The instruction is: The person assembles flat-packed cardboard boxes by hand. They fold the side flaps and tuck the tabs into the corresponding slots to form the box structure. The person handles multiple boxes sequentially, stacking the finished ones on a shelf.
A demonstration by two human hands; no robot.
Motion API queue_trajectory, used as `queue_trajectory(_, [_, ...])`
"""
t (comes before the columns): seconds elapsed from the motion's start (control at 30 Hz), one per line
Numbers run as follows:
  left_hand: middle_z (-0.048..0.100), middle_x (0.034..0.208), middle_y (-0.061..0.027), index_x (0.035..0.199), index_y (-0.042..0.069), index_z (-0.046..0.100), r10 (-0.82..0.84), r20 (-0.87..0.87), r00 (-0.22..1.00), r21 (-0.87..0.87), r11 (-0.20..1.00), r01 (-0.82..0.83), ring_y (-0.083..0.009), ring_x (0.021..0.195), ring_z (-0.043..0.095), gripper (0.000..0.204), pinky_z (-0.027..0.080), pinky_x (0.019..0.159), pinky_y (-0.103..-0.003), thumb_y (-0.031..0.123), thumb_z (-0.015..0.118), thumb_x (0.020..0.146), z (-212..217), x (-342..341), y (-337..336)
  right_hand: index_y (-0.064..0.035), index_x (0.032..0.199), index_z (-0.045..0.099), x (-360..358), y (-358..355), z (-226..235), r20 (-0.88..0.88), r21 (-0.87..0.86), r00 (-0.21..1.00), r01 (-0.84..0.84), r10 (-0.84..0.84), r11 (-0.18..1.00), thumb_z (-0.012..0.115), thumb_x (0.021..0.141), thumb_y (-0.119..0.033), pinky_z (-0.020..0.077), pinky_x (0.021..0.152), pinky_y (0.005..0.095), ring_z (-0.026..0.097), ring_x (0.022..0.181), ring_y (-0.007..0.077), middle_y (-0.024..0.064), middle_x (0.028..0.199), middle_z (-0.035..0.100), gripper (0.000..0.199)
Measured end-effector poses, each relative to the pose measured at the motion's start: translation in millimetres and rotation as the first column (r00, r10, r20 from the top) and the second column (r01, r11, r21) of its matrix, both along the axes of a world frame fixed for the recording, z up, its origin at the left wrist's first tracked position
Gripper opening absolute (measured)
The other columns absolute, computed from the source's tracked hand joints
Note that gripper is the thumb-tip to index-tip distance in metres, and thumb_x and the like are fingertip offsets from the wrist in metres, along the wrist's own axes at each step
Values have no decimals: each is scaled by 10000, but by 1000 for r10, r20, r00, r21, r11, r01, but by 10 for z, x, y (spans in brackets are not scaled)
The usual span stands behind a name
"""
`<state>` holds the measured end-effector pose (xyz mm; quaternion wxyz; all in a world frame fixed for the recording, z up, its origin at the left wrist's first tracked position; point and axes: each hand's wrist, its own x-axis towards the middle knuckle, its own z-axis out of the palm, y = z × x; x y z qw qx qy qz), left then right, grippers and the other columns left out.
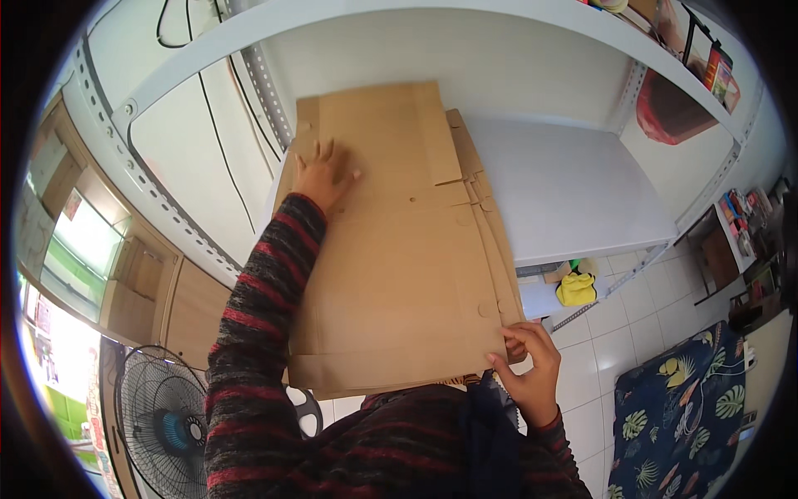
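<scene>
A stack of flattened brown cardboard boxes point(391, 274) lies on the grey shelf, its near end reaching my body. Flaps, slits and small round cut-outs show along its right side, where the lower layers stick out unevenly. My left hand point(322, 179) rests on the upper left part of the top box, fingers spread and holding nothing. At the near right corner, my right hand point(532, 366) grips the cardboard edge between thumb and fingers. Striped dark sleeves cover both forearms.
White perforated metal posts and an upper beam point(399, 18) frame the grey shelf point(573, 183). A yellow cloth point(577, 289) sits on a lower level. To the left stands a black fan point(162, 416); a leaf-patterned dark cloth surface point(677, 416) is at lower right.
</scene>
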<state>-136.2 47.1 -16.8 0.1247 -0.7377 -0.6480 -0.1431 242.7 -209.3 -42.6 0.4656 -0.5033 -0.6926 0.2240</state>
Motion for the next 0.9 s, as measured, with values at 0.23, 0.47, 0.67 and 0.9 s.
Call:
queue_trajectory(0.23, [418, 1469, -159, 1324, 68, 519, -187, 300, 935, -175, 953, 246, -352, 1364, 376, 499, 307, 1084, -545, 317, 612, 901, -167, -151, -482, -10, 1112, 654, -42, -97, -85, -46, 2, 998, 39, -38, 999, 759, 720, -17, 526, 697, 308, 636, 839, 229, 152, 1119, 675, 406])
queue_trajectory(0.47, [588, 1098, -176, 1165, 3, 580, -106, 524, 845, 130, 991, 44, -339, 978, 588, 383, 477, 843, -403, 71, 696, 806, -27, -37, -2012, -12, 1162, 642, -50, -6, -105, -85, 3, 996, 31, -31, 1000, 755, 727, -33, 515, 735, 318, 625, 860, 254, 153, 1142, 670, 451])
queue_trajectory(0.67, [566, 1133, -201, 1229, -18, 552, 133, 439, 889, 269, 924, -271, -377, 1044, 523, 480, 433, 908, -449, 138, 714, 805, -377, 123, -2682, -25, 1240, 608, -87, 302, 101, 107, -10, 994, 8, -6, 1000, 746, 758, -75, 464, 821, 352, 562, 917, 263, 143, 1030, 620, 503])
queue_trajectory(0.9, [597, 1180, -150, 1095, 34, 685, 220, 505, 835, 102, 945, -311, -343, 1077, 527, 322, 410, 938, -441, 156, 707, 798, -265, 155, -2815, -41, 1228, 628, -150, 430, 83, 26, -44, 1000, -7, 8, 999, 734, 773, -52, 468, 836, 325, 563, 898, 209, 95, 970, 586, 468])
